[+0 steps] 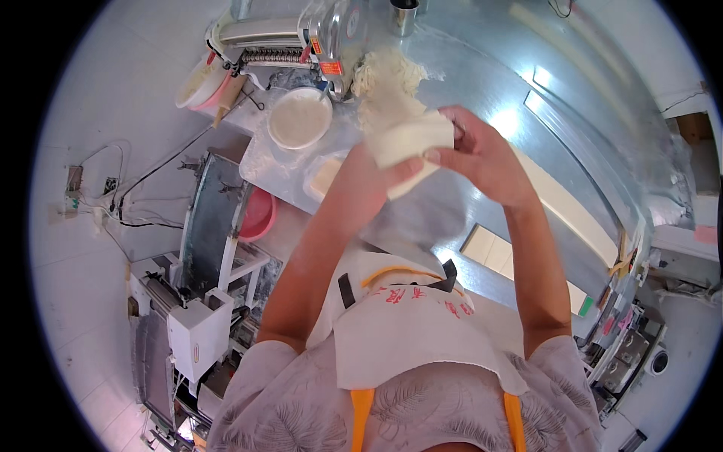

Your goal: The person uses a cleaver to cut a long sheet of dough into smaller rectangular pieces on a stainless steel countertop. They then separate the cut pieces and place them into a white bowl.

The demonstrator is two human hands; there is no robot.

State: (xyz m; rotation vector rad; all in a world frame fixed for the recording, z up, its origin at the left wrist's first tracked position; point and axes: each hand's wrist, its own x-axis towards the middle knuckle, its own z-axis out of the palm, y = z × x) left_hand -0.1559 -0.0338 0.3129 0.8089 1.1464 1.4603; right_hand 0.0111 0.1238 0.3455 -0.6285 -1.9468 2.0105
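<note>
Both my hands are raised over the metal worktable (435, 209). Between them is a folded or stacked piece of pale dough sheet (415, 135), partly blurred. My left hand (370, 178) grips its near left side, thumb across the front. At the right end, my right hand (480, 150) pinches it, with the fingers partly hidden behind. Just beyond the sheet lies a loose heap of pale dough strips or scraps (390, 73). Near my left forearm, a pale block (325, 176) sits in what looks like a clear tray or wrap, partly covered by the arm.
A dough-rolling machine (265, 34) stands at the far left, by a white bowl of flour (299, 120). A metal cup (404, 20) is at the back. To the right lie a long pale strip (570, 209) and square pale pieces (488, 248). A pink basin (260, 214) sits below the table.
</note>
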